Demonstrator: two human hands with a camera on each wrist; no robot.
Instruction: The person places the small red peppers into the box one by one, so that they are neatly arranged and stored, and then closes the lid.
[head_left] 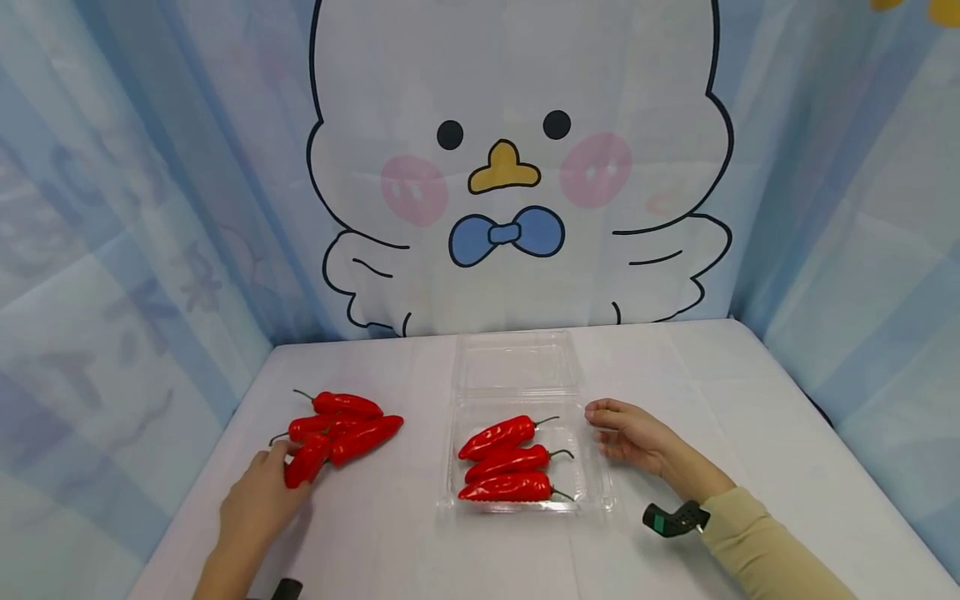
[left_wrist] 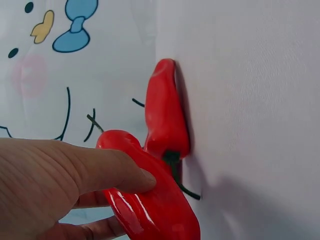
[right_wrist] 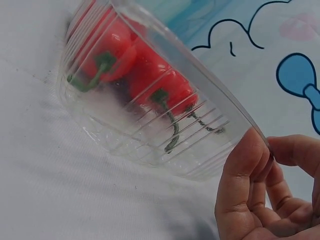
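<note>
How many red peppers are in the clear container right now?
3 in the clear container: the far pepper nearest the open lid, the middle pepper, and the near pepper along the front. None there appears hidden.

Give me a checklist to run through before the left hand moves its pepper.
1. Left hand has a grip on the held pepper: ok, thumb on one side, fingers on the other.
2. Held pepper free of the neighbouring peppers: cannot tell, they overlap in the head view.
3. Lid out of the way: ok, folded back behind the clear container.
4. Container steadied: ok, right hand pinches its rim.
5. Three peppers lying inside: ok, side by side.
6. Room for a fourth in that layer: cannot tell.
</note>
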